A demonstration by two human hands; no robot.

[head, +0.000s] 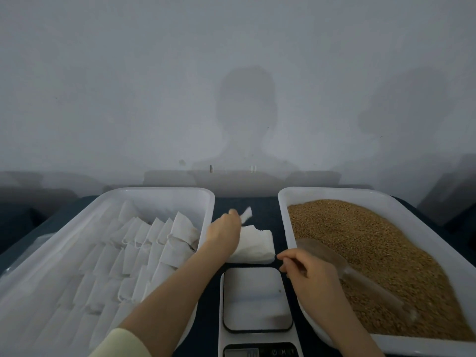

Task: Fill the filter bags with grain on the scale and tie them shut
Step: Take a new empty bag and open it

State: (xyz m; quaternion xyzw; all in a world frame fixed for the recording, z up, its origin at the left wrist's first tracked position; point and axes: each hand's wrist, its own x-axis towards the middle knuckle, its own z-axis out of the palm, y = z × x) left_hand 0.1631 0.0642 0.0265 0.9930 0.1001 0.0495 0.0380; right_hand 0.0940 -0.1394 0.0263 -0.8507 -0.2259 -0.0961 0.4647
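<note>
Your left hand [222,231] reaches forward into the gap between the two trays, fingers closed in a pinch on a white strip [246,214]. I cannot tell whether that strip is the neck or the tie of the filter bag [258,244] that lies on the dark cloth just under your wrist. That bag lies beyond the scale [257,297], whose platform is bare, likely to keep it free for weighing. Your right hand [306,271] sits over the near rim of the grain tray [334,192], fingers loosely curled beside the scoop [350,270] lying in the grain [373,253]. Whether it grips the scoop I cannot tell. The empty bags [144,243] wait overlapped in the left tray [159,192], handy for your left hand.
</note>
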